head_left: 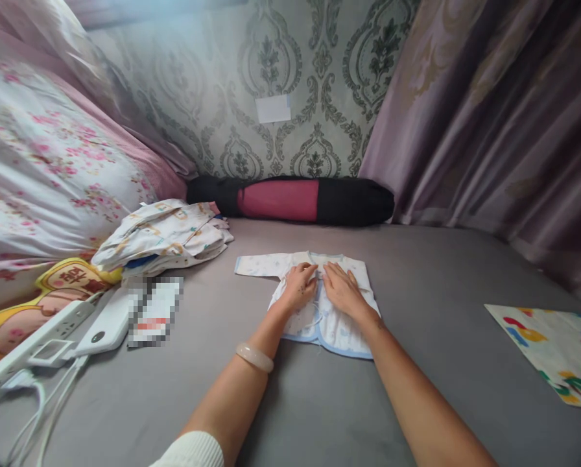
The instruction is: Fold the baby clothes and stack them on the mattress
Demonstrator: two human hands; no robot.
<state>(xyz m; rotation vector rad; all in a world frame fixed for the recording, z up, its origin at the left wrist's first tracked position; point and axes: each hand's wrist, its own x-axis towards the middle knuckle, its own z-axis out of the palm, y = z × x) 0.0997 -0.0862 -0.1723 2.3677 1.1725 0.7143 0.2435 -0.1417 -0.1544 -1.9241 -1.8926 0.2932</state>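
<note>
A small white baby jacket (345,327) with light blue trim lies front side up on the grey sheet. One sleeve (261,265) stretches out to the left; on the right side no sleeve sticks out, and it seems folded in over the chest. My left hand (300,285) rests flat on the upper left front, fingers extended. On the upper right front lies my right hand (340,287), its fingers also stretched out. The fingertips of both hands are close together below the collar. A thin tie string hangs near the middle.
Left are a pile of patterned clothes (168,230), a yellow cushion (28,311), a power strip (37,350) with cables, a white power bank (108,321) and a blurred packet (155,311). A black and red rolled bag (278,200) lies by the wall. Right is a colourful sheet (553,350).
</note>
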